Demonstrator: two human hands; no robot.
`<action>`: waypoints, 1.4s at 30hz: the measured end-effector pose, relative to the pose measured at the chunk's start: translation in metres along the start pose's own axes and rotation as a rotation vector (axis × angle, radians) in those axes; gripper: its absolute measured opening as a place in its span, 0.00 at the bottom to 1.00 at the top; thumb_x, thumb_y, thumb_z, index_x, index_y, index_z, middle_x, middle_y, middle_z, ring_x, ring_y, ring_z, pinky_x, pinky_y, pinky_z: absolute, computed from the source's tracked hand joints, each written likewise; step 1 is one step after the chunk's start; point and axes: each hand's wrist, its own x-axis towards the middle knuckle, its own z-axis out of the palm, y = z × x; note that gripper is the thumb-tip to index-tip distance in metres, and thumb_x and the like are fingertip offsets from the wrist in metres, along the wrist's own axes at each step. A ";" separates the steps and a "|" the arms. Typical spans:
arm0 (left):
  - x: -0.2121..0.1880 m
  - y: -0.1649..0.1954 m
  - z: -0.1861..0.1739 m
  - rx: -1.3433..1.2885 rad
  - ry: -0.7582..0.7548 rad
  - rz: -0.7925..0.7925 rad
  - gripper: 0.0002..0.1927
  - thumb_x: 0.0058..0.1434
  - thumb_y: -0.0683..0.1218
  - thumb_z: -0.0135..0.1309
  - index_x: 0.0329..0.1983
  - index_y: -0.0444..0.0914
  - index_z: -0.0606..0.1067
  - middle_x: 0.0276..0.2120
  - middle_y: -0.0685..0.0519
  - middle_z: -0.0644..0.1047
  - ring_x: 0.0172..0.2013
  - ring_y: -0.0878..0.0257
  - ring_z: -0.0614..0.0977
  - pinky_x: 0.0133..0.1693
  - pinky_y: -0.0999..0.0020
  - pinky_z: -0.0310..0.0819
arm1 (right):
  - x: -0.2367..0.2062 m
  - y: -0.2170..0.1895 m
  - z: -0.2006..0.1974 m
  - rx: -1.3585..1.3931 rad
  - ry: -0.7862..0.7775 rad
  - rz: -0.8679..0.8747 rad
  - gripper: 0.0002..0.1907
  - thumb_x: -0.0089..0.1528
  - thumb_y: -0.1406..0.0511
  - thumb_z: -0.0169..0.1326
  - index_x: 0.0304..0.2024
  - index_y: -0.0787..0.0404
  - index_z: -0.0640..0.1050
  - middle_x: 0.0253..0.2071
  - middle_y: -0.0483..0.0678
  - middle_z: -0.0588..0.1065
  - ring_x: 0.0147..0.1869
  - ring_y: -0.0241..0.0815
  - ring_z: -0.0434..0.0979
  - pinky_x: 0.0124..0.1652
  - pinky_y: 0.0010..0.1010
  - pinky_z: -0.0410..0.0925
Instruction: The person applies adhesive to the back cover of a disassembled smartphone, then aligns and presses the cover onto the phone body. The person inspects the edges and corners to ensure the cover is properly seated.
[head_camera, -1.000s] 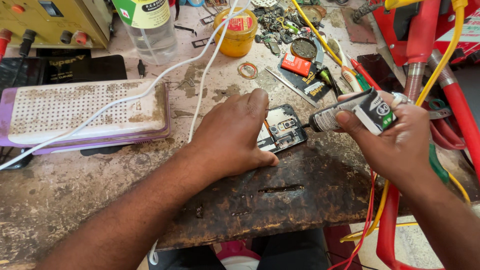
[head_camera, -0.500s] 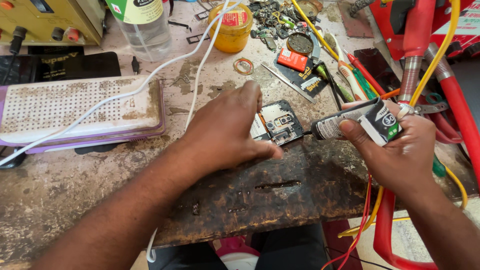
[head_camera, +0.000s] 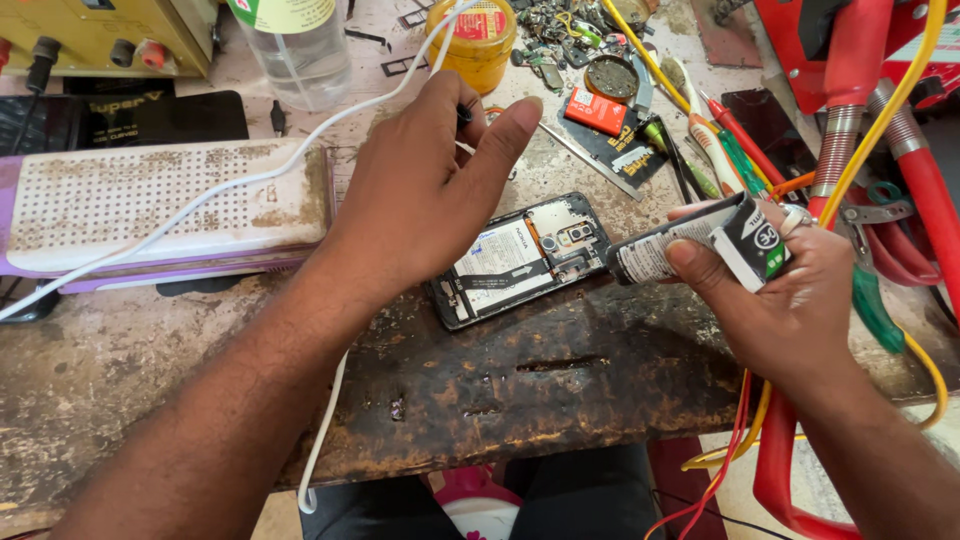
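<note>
The left hand (head_camera: 420, 200) had lifted off the opened phone (head_camera: 525, 260), which it had pressed down a moment before, and hovered above it with fingers loosely curled, pinching what looked like a small dark piece between thumb and forefinger. The phone, back cover off, lay uncovered near the front edge of the worn surface (head_camera: 150, 360). The right hand (head_camera: 780, 290) kept its grip closed round the glue tube (head_camera: 700, 240), nozzle pointing at the phone's upper end. With the phone freed, its innards were exposed to the nozzle. A white cable (head_camera: 250, 180) crossed the perforated white box (head_camera: 150, 200) toward the left edge.
</note>
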 end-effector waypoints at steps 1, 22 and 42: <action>0.000 -0.001 0.000 -0.007 0.009 0.008 0.26 0.72 0.63 0.49 0.35 0.36 0.67 0.23 0.49 0.77 0.27 0.58 0.83 0.30 0.60 0.76 | 0.000 -0.001 0.001 0.056 -0.006 0.002 0.15 0.63 0.68 0.64 0.50 0.68 0.80 0.39 0.46 0.81 0.41 0.28 0.78 0.41 0.21 0.72; 0.005 -0.005 -0.004 -0.029 0.147 0.077 0.24 0.75 0.63 0.47 0.39 0.37 0.68 0.26 0.51 0.79 0.29 0.59 0.85 0.32 0.59 0.76 | 0.001 -0.018 0.025 0.237 -0.147 0.001 0.12 0.64 0.71 0.61 0.49 0.69 0.80 0.43 0.47 0.81 0.45 0.33 0.81 0.45 0.25 0.75; 0.009 0.004 -0.003 -0.134 0.212 0.091 0.25 0.70 0.64 0.44 0.35 0.37 0.67 0.20 0.54 0.75 0.21 0.62 0.80 0.26 0.62 0.71 | 0.006 -0.031 0.044 0.190 -0.248 -0.026 0.14 0.63 0.69 0.62 0.51 0.67 0.81 0.37 0.47 0.82 0.39 0.31 0.80 0.39 0.23 0.74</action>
